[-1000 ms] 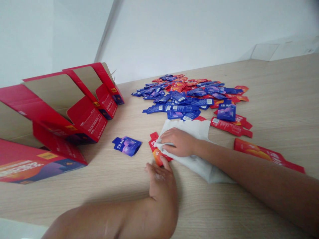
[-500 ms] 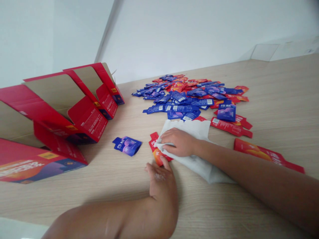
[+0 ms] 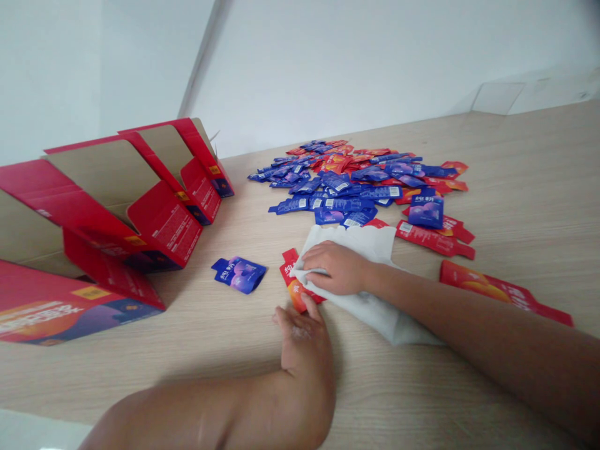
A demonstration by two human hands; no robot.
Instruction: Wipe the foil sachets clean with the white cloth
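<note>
In the head view, my right hand (image 3: 330, 267) has its fingers closed on a white cloth (image 3: 370, 240) spread over the table. The cloth partly covers a red pouch (image 3: 289, 269) with an orange picture and white lettering. My left hand (image 3: 304, 334) is bent at the wrist, its visible fingers apart, with one fingertip touching the lower edge of that pouch. Some of its fingers are hidden. To the left lies a single blue pouch (image 3: 240, 275) showing purple fruit. Right of the cloth, another red pouch (image 3: 497, 290) lies partly behind my right forearm.
A heap of blue and red pouches (image 3: 335, 181) is spread behind the cloth. On the left, several open red cartons (image 3: 164, 228) stand in a row. The wooden table (image 3: 525, 169) meets a white wall (image 3: 375, 69) at the back.
</note>
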